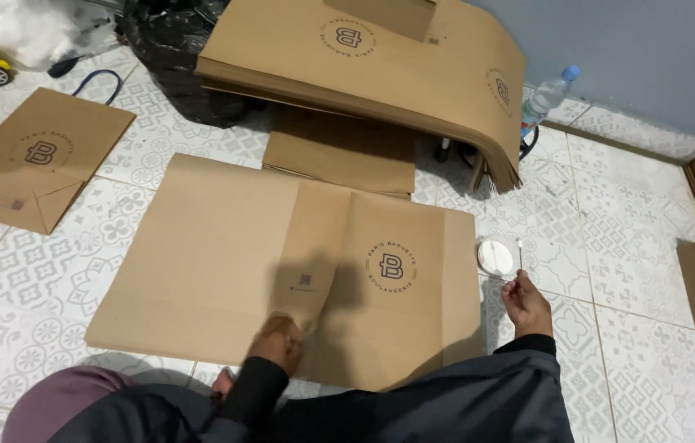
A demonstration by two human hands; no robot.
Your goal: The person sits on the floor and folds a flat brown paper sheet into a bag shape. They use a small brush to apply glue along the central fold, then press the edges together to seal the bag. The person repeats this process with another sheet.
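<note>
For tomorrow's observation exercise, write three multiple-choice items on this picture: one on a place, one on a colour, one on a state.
1. Where does the small white round dish lie?
A. On the tiled floor, right of the flat brown paper sheet
B. On the stack of sheets
C. In the black bag

2. What colour is the cap of the plastic bottle?
A. Red
B. Blue
C. Green

3. How is the left hand placed?
A. Raised in the air
B. Holding the bottle
C. Pressed on the sheet's near edge

Answers:
1. A, the dish sits on tiles beside the sheet, close to the right hand.
2. B, the cap shows blue.
3. C, it rests on the paper.
</note>
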